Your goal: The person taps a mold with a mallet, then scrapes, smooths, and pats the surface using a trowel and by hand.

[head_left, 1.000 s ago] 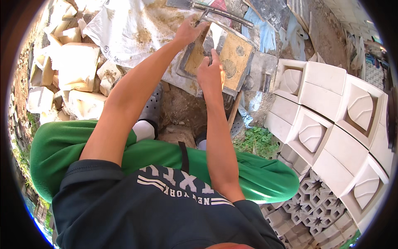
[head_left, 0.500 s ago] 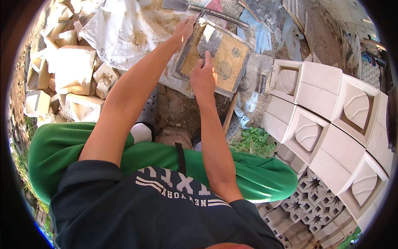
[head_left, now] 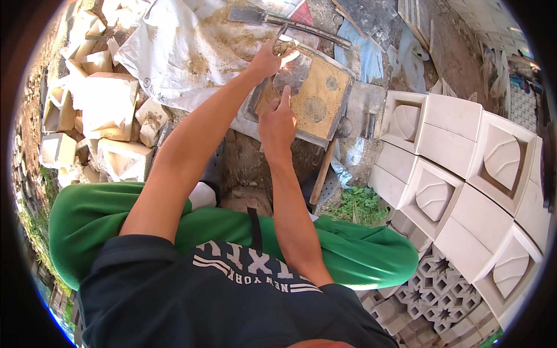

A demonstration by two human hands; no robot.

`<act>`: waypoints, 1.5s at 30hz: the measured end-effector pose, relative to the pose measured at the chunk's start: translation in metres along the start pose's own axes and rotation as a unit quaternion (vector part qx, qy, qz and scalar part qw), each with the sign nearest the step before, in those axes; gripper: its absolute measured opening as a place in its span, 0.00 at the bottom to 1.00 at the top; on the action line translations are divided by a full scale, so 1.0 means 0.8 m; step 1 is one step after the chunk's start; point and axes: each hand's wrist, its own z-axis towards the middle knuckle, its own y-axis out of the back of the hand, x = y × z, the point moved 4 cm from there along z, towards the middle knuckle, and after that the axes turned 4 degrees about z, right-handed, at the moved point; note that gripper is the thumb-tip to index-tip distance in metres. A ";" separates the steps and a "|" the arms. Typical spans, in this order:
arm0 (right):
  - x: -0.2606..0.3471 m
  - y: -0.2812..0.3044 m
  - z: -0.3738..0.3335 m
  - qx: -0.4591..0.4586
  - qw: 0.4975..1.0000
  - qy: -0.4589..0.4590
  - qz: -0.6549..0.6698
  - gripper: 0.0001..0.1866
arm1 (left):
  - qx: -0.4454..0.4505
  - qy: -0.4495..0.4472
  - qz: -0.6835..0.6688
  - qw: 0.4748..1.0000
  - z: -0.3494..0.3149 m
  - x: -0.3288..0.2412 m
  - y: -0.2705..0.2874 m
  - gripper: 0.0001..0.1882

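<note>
In front of my feet lies a square, dark-framed mould (head_left: pixel 339 110) filled level with yellowish, sand-like material (head_left: pixel 319 75). Two round grey patches mark its surface. My right hand (head_left: pixel 277 127) is closed around the handle of a trowel (head_left: pixel 292 74), index finger stretched along it. The grey, flat blade rests on or just over the left part of the fill. At the mould's far-left corner is my left hand (head_left: pixel 269 62), thumb spread from the fingers beside the blade. Its fingertips are near a dark metal bar (head_left: pixel 282 30); whether they touch it is unclear.
A long-handled flat tool (head_left: pixel 246 15) lies beyond the mould. A wooden handle (head_left: pixel 321 180) leans at its near-right corner. Pale moulded blocks (head_left: pixel 444 145) stand stacked to the right, lattice blocks (head_left: pixel 438 290) below them. Broken blocks (head_left: pixel 104 110) and a white sheet (head_left: pixel 168 46) lie left.
The trowel has come nearer to me across the fill. My left hand has moved nearer and rightward, from beside the dark bar toward the blade, with its thumb now spread.
</note>
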 end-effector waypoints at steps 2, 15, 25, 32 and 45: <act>-0.018 0.003 0.007 -0.027 0.999 0.015 -0.011 0.27 | 0.015 0.024 0.009 1.000 -0.014 -0.016 -0.012 0.39; -0.028 0.064 0.014 -0.154 0.985 0.026 0.072 0.27 | -0.142 -0.249 0.432 0.855 -0.054 -0.024 -0.021 0.33; -0.030 0.033 0.015 -0.059 0.994 -0.004 0.093 0.29 | -0.099 -0.360 0.417 0.829 -0.040 -0.037 -0.001 0.27; -0.053 0.041 0.022 -0.070 0.991 -0.056 0.099 0.29 | -0.013 -0.377 0.543 0.751 -0.045 -0.040 0.005 0.25; -0.045 0.046 0.012 -0.100 0.990 -0.017 0.095 0.28 | -0.051 -0.388 0.485 0.782 -0.053 -0.043 0.015 0.22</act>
